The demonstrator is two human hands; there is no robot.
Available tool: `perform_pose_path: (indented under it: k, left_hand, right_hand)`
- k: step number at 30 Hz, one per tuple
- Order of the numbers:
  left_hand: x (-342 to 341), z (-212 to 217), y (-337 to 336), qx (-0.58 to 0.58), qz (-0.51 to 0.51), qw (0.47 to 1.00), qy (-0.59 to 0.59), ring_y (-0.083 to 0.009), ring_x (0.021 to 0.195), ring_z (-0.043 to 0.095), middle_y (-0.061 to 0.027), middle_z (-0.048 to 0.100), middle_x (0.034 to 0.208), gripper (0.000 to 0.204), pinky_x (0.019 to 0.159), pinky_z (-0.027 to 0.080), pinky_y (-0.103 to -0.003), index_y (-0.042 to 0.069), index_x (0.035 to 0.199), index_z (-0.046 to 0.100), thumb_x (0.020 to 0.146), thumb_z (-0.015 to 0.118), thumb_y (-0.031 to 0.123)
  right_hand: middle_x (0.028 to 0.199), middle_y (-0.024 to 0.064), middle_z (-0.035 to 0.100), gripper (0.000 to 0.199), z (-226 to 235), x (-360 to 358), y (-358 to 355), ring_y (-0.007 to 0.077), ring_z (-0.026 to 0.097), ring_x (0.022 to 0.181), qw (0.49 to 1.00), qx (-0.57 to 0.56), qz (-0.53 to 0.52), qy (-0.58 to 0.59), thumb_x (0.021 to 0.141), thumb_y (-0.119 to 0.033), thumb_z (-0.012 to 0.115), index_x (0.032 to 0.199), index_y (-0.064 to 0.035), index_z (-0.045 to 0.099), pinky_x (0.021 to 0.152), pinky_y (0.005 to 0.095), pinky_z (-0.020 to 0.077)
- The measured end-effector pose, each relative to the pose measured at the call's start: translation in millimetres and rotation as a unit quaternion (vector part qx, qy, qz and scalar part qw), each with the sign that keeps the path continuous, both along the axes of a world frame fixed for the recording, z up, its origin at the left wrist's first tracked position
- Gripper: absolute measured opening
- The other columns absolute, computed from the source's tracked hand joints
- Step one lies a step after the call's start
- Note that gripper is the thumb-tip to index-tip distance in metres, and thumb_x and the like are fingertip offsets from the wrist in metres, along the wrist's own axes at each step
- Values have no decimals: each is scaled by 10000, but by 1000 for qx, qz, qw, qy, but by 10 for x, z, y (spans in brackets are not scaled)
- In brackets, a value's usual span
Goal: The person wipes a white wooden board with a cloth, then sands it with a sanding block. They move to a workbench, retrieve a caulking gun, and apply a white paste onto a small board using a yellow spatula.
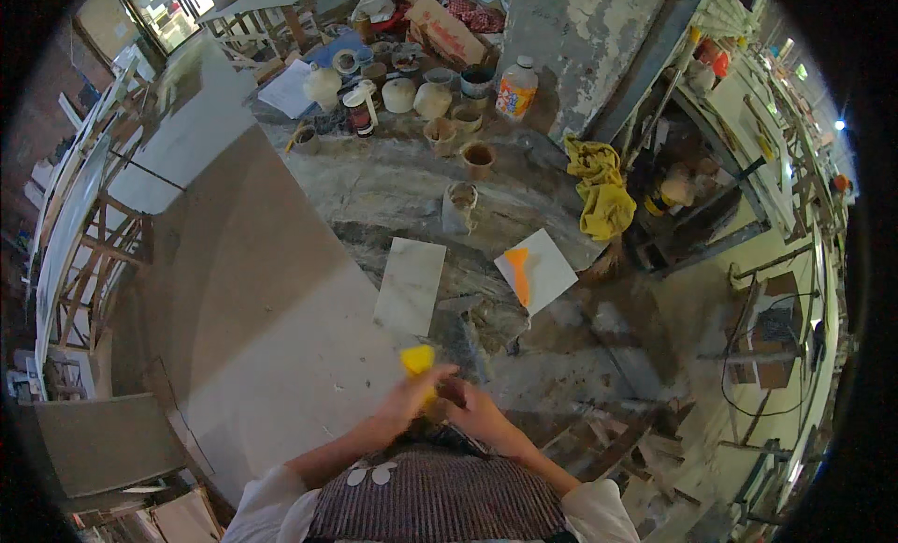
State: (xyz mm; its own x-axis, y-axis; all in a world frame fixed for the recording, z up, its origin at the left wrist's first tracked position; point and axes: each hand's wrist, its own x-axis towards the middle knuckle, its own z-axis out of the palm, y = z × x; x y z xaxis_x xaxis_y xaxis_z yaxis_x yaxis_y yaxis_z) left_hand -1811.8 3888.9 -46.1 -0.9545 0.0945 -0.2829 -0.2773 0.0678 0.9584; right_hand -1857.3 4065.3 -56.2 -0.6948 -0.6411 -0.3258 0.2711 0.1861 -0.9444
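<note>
My left hand [404,405] is closed around a yellow scraper [417,360], its wide end pointing up and away from me. Close against it, my right hand [479,417] has its fingers curled inward over something dark and brownish, too blurred to name. Both hands are in front of my striped apron [440,496], at the near edge of the work surface. Beyond them lie a pale marbled tile [412,281] and, to its right, a white square tile [552,267] with an orange scraper [519,276] resting on it. A crumpled plastic bag [496,325] sits between the tiles and my right hand.
Farther back stand several tubs and cups, including a brown-filled cup [477,158], and a bottle with an orange label [516,89]. Yellow cloth [603,192] lies at the right, near a worn pillar [585,47]. A large grey board [253,290] stretches along the left.
</note>
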Motion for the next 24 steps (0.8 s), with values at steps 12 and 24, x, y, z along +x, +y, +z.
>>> perform_pose_path:
  k: [12, 24]
  left_hand:
    - [-1101, -1146, -654, -470, -83, 871, 114, -382, 1463, 149, -204, 204, 1571, 691, 1169, 99, -565, 50, 1510, 240, 978, 482, 419]
    - [-1348, -1315, -220, -585, -53, 808, 47, -294, 1491, 83, -132, 93, 1615, 722, 1200, 60, -490, 38, 1541, 126, 1009, 310, 492]
  right_hand:
    - [913, 79, 628, 141, 150, 519, 981, 186, 608, 814, 961, 33, -257, -94, 981, -140, 462, 1028, -16, 509, 746, 321, 479]
    - [841, 89, 623, 142, -98, 378, 1811, 190, 610, 751, 954, 132, -265, -57, 991, -157, 442, 1016, -25, 487, 698, 319, 492]
